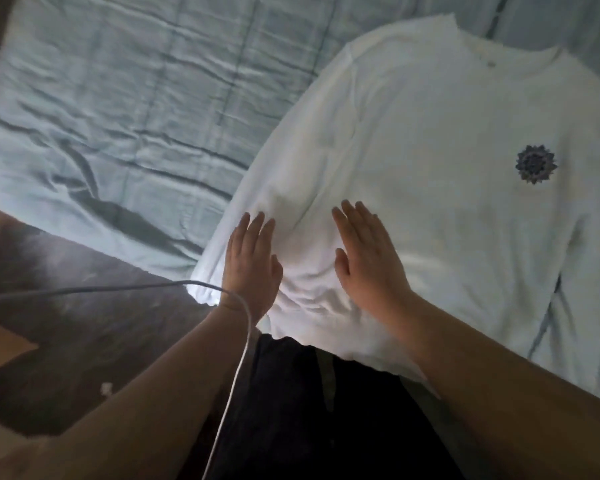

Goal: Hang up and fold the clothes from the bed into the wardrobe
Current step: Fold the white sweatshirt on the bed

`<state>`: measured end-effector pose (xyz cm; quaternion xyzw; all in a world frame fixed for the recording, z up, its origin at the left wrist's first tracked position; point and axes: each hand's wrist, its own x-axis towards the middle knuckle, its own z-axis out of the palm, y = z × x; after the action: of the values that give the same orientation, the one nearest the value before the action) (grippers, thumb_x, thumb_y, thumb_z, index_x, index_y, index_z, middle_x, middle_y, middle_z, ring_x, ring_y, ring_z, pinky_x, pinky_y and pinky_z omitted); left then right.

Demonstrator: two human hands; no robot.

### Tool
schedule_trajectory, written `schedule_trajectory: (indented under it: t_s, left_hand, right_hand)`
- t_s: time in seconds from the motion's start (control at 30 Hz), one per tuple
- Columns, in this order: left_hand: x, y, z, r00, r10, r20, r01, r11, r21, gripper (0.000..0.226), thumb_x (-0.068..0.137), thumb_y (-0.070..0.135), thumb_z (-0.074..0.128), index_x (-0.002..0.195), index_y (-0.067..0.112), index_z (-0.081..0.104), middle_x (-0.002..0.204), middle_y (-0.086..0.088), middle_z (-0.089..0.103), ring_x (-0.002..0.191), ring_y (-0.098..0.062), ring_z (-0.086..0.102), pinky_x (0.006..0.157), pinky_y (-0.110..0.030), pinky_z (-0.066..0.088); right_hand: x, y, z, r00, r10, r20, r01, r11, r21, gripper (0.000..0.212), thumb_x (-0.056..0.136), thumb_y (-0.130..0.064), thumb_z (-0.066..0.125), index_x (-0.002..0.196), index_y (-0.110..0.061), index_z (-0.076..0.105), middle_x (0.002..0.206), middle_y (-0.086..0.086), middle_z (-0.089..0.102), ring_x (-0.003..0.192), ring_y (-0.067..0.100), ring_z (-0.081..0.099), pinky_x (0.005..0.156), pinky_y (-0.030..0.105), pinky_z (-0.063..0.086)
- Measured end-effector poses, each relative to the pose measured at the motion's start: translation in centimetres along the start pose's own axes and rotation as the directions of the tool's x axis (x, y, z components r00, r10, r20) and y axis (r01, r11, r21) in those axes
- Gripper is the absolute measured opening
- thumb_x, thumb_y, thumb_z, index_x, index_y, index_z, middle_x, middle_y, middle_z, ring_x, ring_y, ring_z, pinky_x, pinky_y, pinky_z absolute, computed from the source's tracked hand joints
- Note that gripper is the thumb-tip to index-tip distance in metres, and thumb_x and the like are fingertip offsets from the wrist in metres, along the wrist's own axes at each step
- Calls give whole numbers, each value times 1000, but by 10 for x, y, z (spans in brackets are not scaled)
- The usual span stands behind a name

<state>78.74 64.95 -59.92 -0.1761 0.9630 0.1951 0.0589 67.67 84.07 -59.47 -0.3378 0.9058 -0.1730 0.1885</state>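
Head view: left hand and right hand lie flat, fingers spread, grasping nothing, on the white shirt near its hem; bare bedsheet stretches leftward.

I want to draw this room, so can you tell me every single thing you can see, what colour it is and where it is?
Sweatshirt: one, white, spread flat on the bed, at the right, neck pointing away.
Flower badge: one, dark blue-grey, on the sweatshirt's chest, far right.
Bed cover: one, pale blue-green, wrinkled, filling the top and left.
Cable: one, white, running from the left edge, looping over the left wrist and dropping to the bottom.
Floor: dark, lower left.
Cardboard-coloured thing: one, tan, at the left edge; can't tell what it is.
Dark trousers: one pair, black, bottom middle.
Left hand: one, flat on the sweatshirt's lower edge.
Right hand: one, flat on the sweatshirt beside it.
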Motion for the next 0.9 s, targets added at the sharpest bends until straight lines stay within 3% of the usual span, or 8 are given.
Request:
schedule_trajectory:
  t_s: [0.17, 0.37, 0.53, 0.67, 0.77, 0.9]
  left_hand:
    - [-4, -42, -10, 977, -208, 46, 208, 978, 18, 68, 88, 13, 61, 149, 7, 35, 154, -14, 37, 146, -31, 26, 121, -46, 21]
    - [-7, -80, -28, 906, -404, 127, 419, 899, -131, 55, 88, 17, 63, 140, 15, 45, 134, -9, 55, 125, -31, 49, 109, -41, 37]
    - [4, -94, -53, 871, -410, 272, 459, 875, -152, 41, 95, 27, 55, 135, 21, 51, 116, -7, 64, 107, -31, 59, 92, -38, 46]
    - [21, -106, -87, 858, -362, 365, 495, 773, -396, 9, 94, 23, 54, 100, 18, 55, 80, 3, 58, 77, -20, 58, 63, -28, 44]
    - [40, -123, -119, 869, -309, 386, 477, 728, -492, 10, 94, 26, 58, 90, 18, 54, 78, 7, 55, 67, -8, 50, 60, -21, 39]
    - [81, -160, -156, 870, -281, 405, 462, 754, -468, 17, 92, 32, 63, 91, 17, 56, 83, 6, 57, 71, -10, 52, 62, -27, 41]
  right_hand:
    - [63, -44, 9, 979, -175, 104, 186, 975, -118, 61, 96, -25, 40, 154, -14, 24, 162, 8, 21, 151, 26, 12, 121, 44, 16]
    - [101, -75, 29, 917, -351, 191, 379, 916, -133, 50, 94, -19, 44, 143, -12, 45, 151, 10, 42, 143, 29, 31, 117, 44, 28]
    - [115, -92, 40, 913, -301, 275, 364, 905, -221, 55, 92, -23, 43, 146, -16, 39, 153, 8, 38, 144, 29, 29, 115, 48, 27]
    - [118, -108, 40, 940, -247, 233, 304, 920, -248, 60, 94, -25, 40, 152, -17, 28, 159, 9, 28, 147, 30, 23, 117, 51, 23]
    - [125, -124, 35, 963, -223, 153, 252, 946, -204, 63, 95, -26, 40, 154, -16, 22, 161, 9, 23, 148, 30, 19, 118, 51, 20]
    - [152, -150, 29, 984, -170, 57, 177, 971, -163, 63, 96, -27, 37, 156, -15, 18, 162, 11, 19, 150, 31, 14, 120, 53, 15]
